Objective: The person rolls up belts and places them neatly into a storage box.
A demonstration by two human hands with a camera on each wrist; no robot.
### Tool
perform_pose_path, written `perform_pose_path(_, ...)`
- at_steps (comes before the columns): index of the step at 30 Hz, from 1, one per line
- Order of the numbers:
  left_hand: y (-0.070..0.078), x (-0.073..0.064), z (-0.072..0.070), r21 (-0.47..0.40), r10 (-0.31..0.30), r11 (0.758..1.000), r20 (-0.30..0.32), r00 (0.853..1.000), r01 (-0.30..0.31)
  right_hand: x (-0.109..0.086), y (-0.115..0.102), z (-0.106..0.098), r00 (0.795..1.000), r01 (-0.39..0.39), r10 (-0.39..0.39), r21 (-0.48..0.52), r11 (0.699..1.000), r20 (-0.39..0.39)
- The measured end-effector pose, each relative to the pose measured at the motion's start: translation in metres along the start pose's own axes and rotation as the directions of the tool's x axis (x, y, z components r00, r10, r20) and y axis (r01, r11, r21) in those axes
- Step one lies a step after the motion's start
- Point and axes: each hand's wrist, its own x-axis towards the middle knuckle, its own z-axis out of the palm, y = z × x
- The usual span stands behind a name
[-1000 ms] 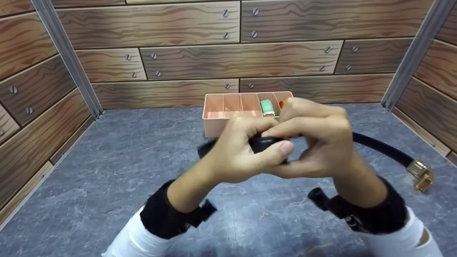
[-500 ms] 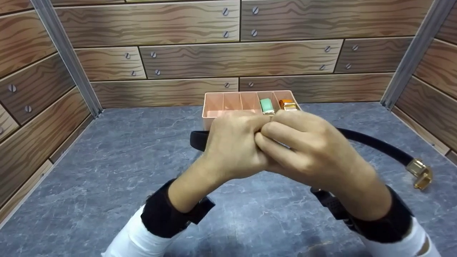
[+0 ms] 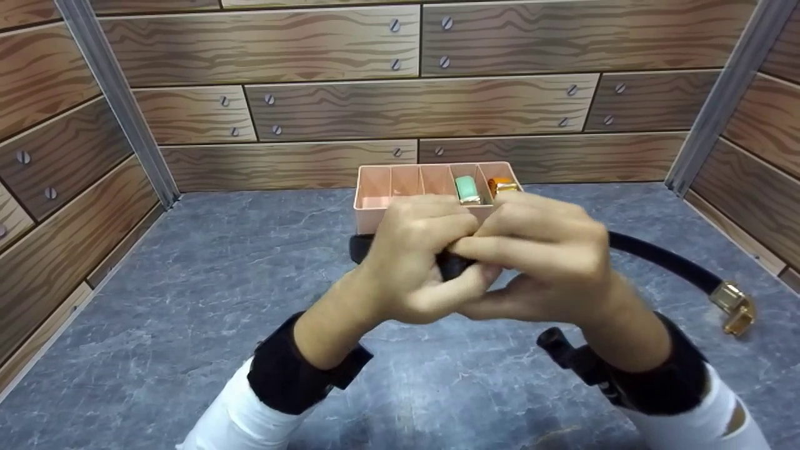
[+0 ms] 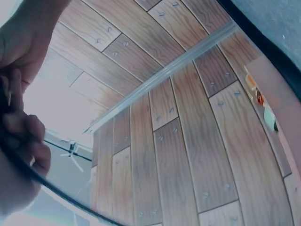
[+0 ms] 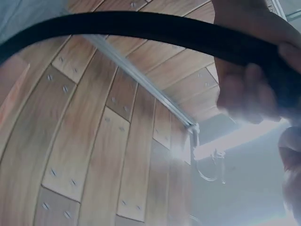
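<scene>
Both hands meet over the middle of the table, gripping a black belt. My left hand is curled round a bunched black part of it, which shows between thumb and fingers. The fingers of my right hand pinch the same part from the other side, touching the left hand. A short piece of the belt sticks out left of the left hand. To the right, the strap runs down to a gold buckle over the table. In the right wrist view the belt arches away from the fingers.
Behind the hands stands a pink divided box. One compartment holds a rolled green belt, and the one beside it a rolled orange belt. Wood-patterned walls enclose the grey table at the back and sides.
Half a second ago the right hand was turned over the left, hiding the bunched belt; now it has turned back and the black part shows again. The buckle end has hardly moved.
</scene>
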Motion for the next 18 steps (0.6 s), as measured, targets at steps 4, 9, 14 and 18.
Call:
perform_pose_path(4,0.002,-0.001,0.002,-0.379,-0.135,0.912,0.085,0.987,0.157,0.002,0.0,0.006,0.992,-0.067,0.083,0.15,0.986,-0.097)
perform_pose_path(9,0.006,0.001,-0.003,-0.071,-0.304,0.946,0.15,0.941,0.317,0.008,-0.004,-0.008,0.974,0.024,0.015,-0.166,0.986,0.228)
perform_pose_path(14,0.01,0.001,-0.001,0.294,-0.419,0.882,0.132,0.898,0.368,0.009,-0.011,-0.014,0.894,0.163,0.002,-0.329,0.93,0.448)
perform_pose_path(18,0.012,0.0,0.001,0.319,-0.39,0.888,0.136,0.911,0.332,0.005,-0.01,-0.011,0.931,0.145,-0.034,-0.281,0.949,0.363)
